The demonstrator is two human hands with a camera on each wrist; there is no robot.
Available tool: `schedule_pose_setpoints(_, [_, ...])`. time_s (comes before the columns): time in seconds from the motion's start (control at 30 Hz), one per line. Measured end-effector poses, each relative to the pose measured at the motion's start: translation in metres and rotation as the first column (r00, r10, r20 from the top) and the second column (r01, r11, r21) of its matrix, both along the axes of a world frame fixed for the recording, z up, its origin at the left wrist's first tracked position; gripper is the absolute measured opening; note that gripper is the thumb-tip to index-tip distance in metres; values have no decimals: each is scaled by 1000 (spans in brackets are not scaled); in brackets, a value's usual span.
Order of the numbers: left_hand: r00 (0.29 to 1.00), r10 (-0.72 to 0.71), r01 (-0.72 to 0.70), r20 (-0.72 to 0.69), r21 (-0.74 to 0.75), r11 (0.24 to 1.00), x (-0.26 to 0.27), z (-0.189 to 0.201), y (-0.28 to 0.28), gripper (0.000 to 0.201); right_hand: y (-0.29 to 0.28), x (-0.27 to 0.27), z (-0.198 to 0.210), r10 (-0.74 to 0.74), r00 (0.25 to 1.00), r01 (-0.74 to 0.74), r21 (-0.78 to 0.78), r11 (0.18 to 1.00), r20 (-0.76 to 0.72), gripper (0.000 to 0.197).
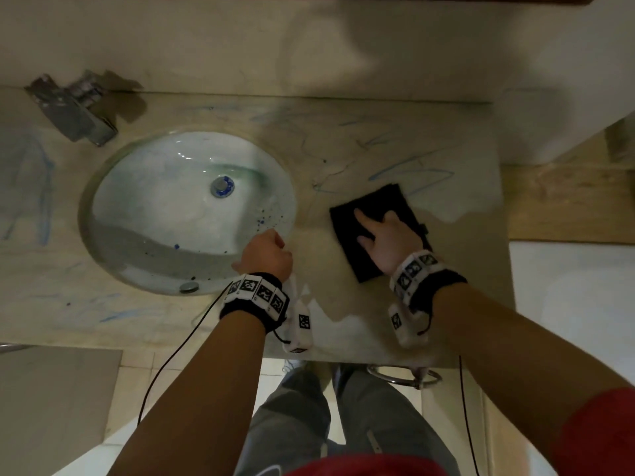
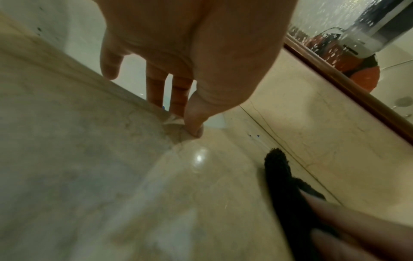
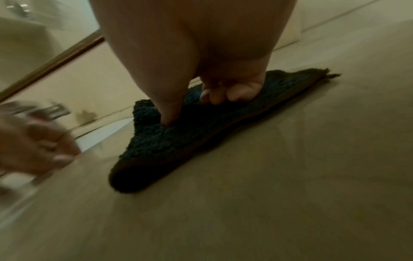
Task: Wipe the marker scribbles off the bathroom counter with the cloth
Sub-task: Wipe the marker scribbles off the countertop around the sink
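Observation:
A black cloth lies flat on the beige counter, right of the sink. My right hand is on top of it; in the right wrist view its thumb and curled fingertips dig into the fluffy cloth. Blue marker scribbles run just beyond the cloth and further back. My left hand rests at the sink's near right rim and holds nothing; its thumb tip touches the counter and its fingers hang over the basin. The cloth also shows in the left wrist view.
An oval white sink with blue ink specks fills the counter's left-middle, with a chrome faucet behind it. More blue scribbles mark the counter to its left. The counter ends right of the cloth at a wooden ledge. A towel ring hangs below the front edge.

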State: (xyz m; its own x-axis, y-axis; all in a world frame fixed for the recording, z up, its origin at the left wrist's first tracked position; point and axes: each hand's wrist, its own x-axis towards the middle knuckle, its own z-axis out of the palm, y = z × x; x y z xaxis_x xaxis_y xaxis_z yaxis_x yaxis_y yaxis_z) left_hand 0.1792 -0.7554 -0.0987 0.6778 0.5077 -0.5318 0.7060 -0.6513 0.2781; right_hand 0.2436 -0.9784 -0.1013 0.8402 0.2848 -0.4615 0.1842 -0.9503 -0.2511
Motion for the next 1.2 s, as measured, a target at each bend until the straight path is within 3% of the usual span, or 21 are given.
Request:
schedule_pose_setpoints(0.2, [1000, 25, -25, 0, -22, 999, 9, 7, -8, 19, -10, -19, 1, 189, 982, -189, 0, 982, -23, 56])
schedule_pose_setpoints(0.3, [998, -12, 14, 54, -43, 999, 15, 4, -12, 28, 3, -1, -1, 162, 987, -162, -9, 987, 13, 54])
schedule_pose_setpoints(0.47, [994, 41, -39, 97, -22, 999, 20, 4, -18, 12, 28, 30, 0, 151, 988, -151, -29, 988, 20, 54])
schedule_pose_setpoints(0.73, [999, -32, 32, 35, -5, 999, 32, 2, -12, 16, 20, 26, 1, 140, 990, -140, -9, 990, 10, 54])
schedule_pose_setpoints(1.03, [994, -102, 101, -25, -47, 994, 40, 3, -2, 21, 8, -3, 9, 2, 1000, -3, -64, 998, -13, 58])
schedule_pose_setpoints(1.2, [987, -131, 141, 89, -119, 983, 46, -1, -4, 28, 15, -3, 12, 69, 976, -64, -32, 997, 206, 48])
